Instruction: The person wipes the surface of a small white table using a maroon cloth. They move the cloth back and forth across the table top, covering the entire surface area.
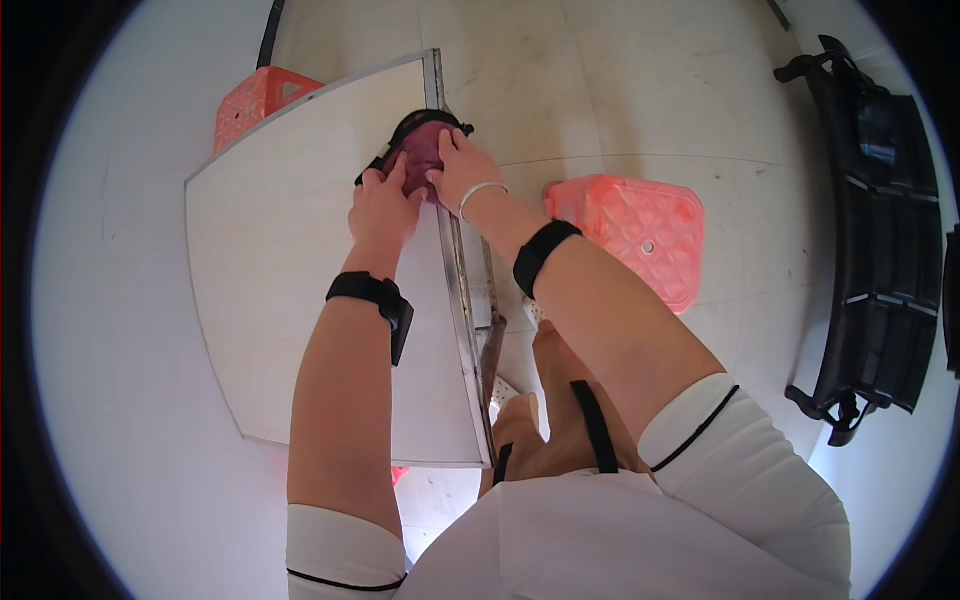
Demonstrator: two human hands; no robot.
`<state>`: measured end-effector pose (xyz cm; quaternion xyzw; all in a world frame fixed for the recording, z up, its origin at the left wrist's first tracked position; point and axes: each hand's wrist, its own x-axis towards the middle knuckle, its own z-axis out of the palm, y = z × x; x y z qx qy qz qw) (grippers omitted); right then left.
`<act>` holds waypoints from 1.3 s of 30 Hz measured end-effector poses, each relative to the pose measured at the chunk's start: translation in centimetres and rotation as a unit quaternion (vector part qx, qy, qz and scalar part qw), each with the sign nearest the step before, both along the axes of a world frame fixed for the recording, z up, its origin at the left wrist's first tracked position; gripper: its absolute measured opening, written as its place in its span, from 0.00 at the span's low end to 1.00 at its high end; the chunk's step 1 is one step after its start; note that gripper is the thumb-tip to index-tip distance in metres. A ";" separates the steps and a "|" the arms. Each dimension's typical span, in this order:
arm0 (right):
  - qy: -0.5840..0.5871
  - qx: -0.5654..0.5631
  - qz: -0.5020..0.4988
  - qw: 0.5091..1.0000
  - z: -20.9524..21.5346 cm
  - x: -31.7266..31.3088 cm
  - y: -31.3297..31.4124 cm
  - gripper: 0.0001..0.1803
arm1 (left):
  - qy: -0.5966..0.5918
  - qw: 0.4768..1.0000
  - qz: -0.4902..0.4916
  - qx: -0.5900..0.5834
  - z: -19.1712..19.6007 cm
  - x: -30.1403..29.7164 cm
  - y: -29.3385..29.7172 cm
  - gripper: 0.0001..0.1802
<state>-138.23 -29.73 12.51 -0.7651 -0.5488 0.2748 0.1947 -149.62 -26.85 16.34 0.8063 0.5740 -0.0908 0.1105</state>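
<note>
A maroon, soft-looking item with a black curved band [422, 141] lies at the far right edge of the white table [300, 250]. Its exact kind does not show. My left hand [385, 208] grips its near left side, thumb and fingers bent on the maroon part. From the right, my right hand [465, 172] holds it too, fingertips on the top and thumb near its lower edge. A pale bangle circles my right wrist. Black straps sit on both forearms, the left one carrying a small black box.
A red plastic stool [640, 235] stands on the floor right of the table. Another red stool [262, 100] is partly behind the table's far left edge. A black metal-framed bench [870, 240] lines the right wall. My legs are beside the table's metal-trimmed edge.
</note>
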 end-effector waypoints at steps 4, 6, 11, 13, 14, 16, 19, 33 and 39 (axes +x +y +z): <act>0.005 -0.016 -0.002 1.000 0.1 -1.9 -3.6 0.35 | 0.004 1.000 -0.006 -0.003 0.2 -1.7 -3.4 0.31; 0.003 -0.012 -0.002 1.000 0.0 -2.6 -5.1 0.36 | -0.004 1.000 -0.010 -0.015 0.4 -2.5 -4.8 0.31; 0.005 -0.027 0.000 1.000 0.3 -4.3 -9.1 0.35 | -0.019 0.999 -0.036 -0.015 0.4 -4.8 -8.5 0.32; 0.019 -0.030 -0.006 0.999 0.1 -5.2 -10.8 0.36 | -0.022 0.998 -0.052 -0.009 0.3 -5.6 -9.9 0.32; 0.015 -0.019 -0.008 1.000 -0.1 -5.6 -11.6 0.36 | -0.021 0.998 -0.062 -0.004 0.1 -6.0 -10.6 0.32; 0.010 0.002 -0.012 1.000 -0.1 -6.2 -12.8 0.36 | -0.020 0.997 -0.078 0.002 0.1 -6.7 -11.4 0.33; 0.013 -0.010 -0.017 1.000 -0.2 -7.0 -14.4 0.35 | -0.031 0.995 -0.091 -0.004 0.0 -7.6 -12.8 0.33; -0.106 0.083 0.080 0.988 2.0 -8.8 -18.5 0.33 | -0.049 0.984 -0.079 -0.154 3.2 -10.1 -16.3 0.39; -0.120 0.037 0.112 0.986 2.7 -9.3 -17.3 0.33 | -0.075 0.996 -0.026 -0.042 1.0 -10.6 -18.7 0.40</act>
